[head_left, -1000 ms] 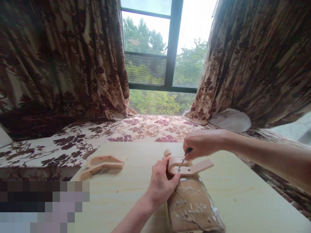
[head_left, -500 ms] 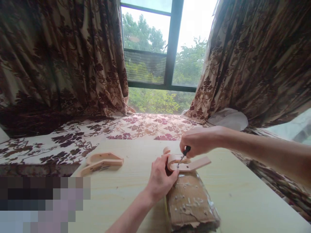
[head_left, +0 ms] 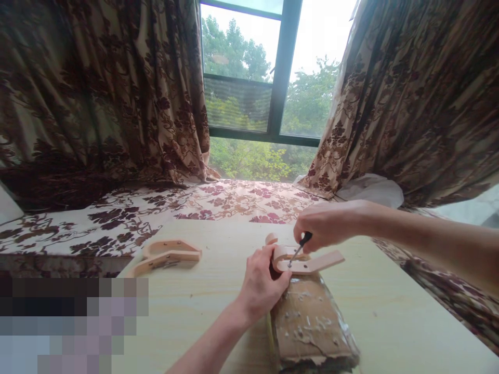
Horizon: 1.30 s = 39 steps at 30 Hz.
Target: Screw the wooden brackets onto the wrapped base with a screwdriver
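A pale curved wooden piece [head_left: 312, 266] rests at the far end of a worn, cardboard-covered block [head_left: 312, 322]. My left hand [head_left: 262, 278] grips its rounded end, with the thumb along the near side. In my right hand [head_left: 322, 226] is a screwdriver [head_left: 299, 249] with a dark handle. Its shaft slants down to the left, and the tip meets a screw spot on the wooden piece. Screws or bits of similar size are scattered over the block's top; they are too small to name surely.
Two similar wooden pieces [head_left: 171, 254] lie at the left of the pale wooden table [head_left: 210, 311]. Flowered cloth [head_left: 234, 200] covers the ledge behind, below a window between curtains. A whitish plastic bag [head_left: 370, 189] sits at the right. The lower left corner is blurred out.
The whole view has shifted slightly, so everything appears a little further right. Both hands keep their holds, and the screwdriver tip stays at the same spot on the wooden piece.
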{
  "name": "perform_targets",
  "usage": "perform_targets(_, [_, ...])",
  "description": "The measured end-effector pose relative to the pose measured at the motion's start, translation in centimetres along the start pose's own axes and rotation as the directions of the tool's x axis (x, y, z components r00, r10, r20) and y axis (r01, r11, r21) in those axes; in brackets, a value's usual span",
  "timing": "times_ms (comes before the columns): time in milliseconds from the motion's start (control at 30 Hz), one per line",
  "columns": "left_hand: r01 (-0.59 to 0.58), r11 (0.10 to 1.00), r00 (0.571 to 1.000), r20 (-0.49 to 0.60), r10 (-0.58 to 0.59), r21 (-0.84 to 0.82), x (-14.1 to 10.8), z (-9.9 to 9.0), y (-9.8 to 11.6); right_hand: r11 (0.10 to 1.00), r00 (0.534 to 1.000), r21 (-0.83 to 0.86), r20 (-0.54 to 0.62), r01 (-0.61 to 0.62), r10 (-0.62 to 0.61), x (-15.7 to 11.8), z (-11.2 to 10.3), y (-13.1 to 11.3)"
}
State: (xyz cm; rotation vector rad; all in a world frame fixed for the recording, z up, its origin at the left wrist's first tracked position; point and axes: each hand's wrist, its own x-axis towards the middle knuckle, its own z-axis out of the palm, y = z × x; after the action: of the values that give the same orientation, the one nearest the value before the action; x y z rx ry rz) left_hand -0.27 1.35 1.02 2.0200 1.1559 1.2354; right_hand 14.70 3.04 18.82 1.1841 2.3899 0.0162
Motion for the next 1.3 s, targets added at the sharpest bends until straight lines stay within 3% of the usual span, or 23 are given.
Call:
perform_targets(133, [-0.006, 1.000, 1.000, -0.006, 0.006, 0.001, 0.0, 0.0, 0.0, 0.999, 0.999, 0.036, -0.022, -0.029, 0.030, -0.6, 0.2, 0.1])
perform_targets(267, [0.003, 1.000, 1.000, -0.003, -0.003, 0.006, 0.0, 0.0, 0.0, 0.991, 0.988, 0.037, -0.098, 0.128, -0.123, -0.3, 0.4, 0.7])
perform_targets(367, [0.004, 1.000, 1.000, 0.006, -0.004, 0.008, 0.0, -0.1, 0.0, 0.986, 0.981, 0.030, -0.112, 0.166, -0.162, 0.2, 0.4, 1.0])
perform_targets(700, [-0.006, 1.000, 1.000, -0.012, 0.006, 0.021, 0.0, 0.0, 0.0, 0.998, 0.998, 0.056, -0.058, -0.016, 0.019, -0.4, -0.5, -0.3])
perform_targets(933, [-0.016, 1.000, 1.000, -0.011, 0.016, 0.019, 0.0, 0.1, -0.4, 0.991, 0.988, 0.109, -0.144, 0.079, -0.063, 0.5, -0.3, 0.4])
perform_targets(1300, [-0.017, 1.000, 1.000, -0.010, 0.018, 0.015, 0.1, 0.1, -0.3, 0.991, 0.988, 0.133, -0.152, -0.012, 0.032, -0.6, -0.2, 1.0])
